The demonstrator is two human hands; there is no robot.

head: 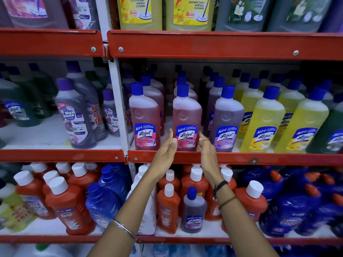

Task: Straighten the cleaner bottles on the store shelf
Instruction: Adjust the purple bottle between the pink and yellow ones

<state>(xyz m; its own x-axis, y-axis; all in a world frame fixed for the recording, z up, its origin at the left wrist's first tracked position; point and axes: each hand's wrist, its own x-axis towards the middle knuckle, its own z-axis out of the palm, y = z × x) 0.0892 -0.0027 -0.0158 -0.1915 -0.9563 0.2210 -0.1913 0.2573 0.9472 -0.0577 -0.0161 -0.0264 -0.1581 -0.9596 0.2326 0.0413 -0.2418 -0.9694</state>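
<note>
A pink Lizol cleaner bottle [186, 117] with a blue cap stands upright at the front of the middle shelf [241, 158]. My left hand [166, 152] is at its lower left, fingers straight and apart, fingertips close to the label edge. At the bottle's lower right is my right hand [206, 147], also with fingers extended, touching or nearly touching the bottle's side. Neither hand wraps the bottle. Another pink bottle [144, 117] stands to its left, a purple one [226, 119] to its right, then yellow bottles [263, 121].
A white upright post [118, 101] splits the shelving. Left of it stand grey-purple Maxkleen bottles [76, 115]. The shelf below carries orange bottles [68, 203], blue refill pouches [289, 204] and a small purple bottle [193, 210]. Large yellow bottles [141, 13] sit on the top shelf.
</note>
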